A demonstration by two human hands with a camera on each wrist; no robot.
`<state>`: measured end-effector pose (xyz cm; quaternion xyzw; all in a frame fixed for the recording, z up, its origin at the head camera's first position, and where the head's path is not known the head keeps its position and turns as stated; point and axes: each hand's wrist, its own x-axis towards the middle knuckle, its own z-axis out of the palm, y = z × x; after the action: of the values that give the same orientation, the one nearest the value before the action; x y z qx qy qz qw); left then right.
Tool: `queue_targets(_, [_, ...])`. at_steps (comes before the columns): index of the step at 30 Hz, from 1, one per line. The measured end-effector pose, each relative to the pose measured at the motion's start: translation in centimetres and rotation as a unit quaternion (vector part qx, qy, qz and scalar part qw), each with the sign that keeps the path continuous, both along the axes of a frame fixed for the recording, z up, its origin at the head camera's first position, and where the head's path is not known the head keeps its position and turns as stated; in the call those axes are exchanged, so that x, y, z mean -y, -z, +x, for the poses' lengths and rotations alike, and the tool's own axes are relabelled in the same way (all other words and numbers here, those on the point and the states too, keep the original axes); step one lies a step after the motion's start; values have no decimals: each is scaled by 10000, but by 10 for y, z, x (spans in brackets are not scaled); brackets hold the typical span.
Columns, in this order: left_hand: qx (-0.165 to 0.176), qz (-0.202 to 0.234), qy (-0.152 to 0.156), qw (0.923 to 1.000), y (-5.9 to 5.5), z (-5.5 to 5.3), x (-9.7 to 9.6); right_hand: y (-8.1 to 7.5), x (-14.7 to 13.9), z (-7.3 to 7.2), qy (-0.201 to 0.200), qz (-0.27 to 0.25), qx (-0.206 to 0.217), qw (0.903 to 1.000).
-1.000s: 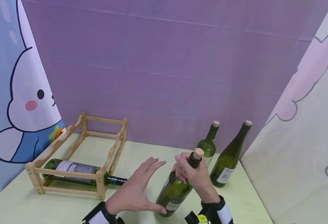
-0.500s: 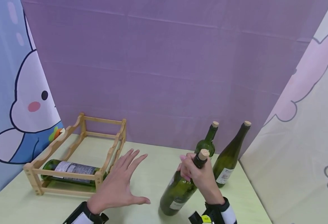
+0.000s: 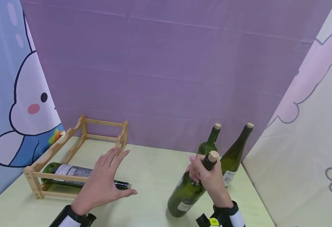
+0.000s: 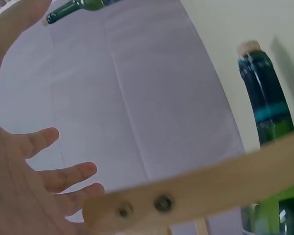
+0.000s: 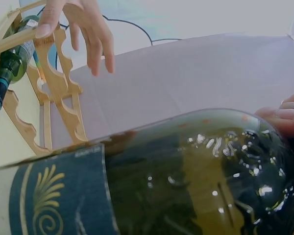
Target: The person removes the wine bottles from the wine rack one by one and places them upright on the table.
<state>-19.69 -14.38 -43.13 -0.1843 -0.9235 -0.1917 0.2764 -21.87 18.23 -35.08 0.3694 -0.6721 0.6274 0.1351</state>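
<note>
In the head view my right hand [image 3: 211, 186] grips a green wine bottle [image 3: 184, 194] around its neck, the cork pointing up past the fist. That bottle tilts, its base low over the table and toward the left. A dark blue label with a gold motif shows on it in the right wrist view. My left hand [image 3: 99, 183] is spread, thumb out to the right, over the front right corner of a wooden wine rack [image 3: 62, 175], holding nothing. Another green wine bottle [image 3: 73, 170] lies in the rack's front slot, its neck pointing right and partly hidden by my hand.
Behind my right hand stand two more corked green bottles, a shorter one [image 3: 206, 147] and a tall slender one [image 3: 235, 157]. The pale table [image 3: 143, 170] backs onto a purple cloth wall [image 3: 166, 78]. Printed side cloths flank it.
My left hand has moved left, away from the gripped bottle to over the rack. My right hand has shifted slightly right with the bottle.
</note>
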Motion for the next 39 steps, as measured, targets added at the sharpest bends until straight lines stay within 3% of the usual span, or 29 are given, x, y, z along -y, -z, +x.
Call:
queue_targets(5, [44,-63,-169,9998,4,-2,17,1,-6,0,109,-42,-99,9999])
queue_targets(12, [381,-248,-509,9977,12,1,37,-1,-17,-2,131,-97,-162,9997])
queue_targets(19, [31,-254,-599,9979,21,4,51,-5,-32,-1,445,-135,-194,9987])
queue_targets(23, [0,-345,-697,9970,25,4,57,-6,-37,-1,556,-178,-186,9981])
queue_targets(39, [569,-570,-1120,9904,29,0,66,-2,-65,-9,862,-293,-252,9955])
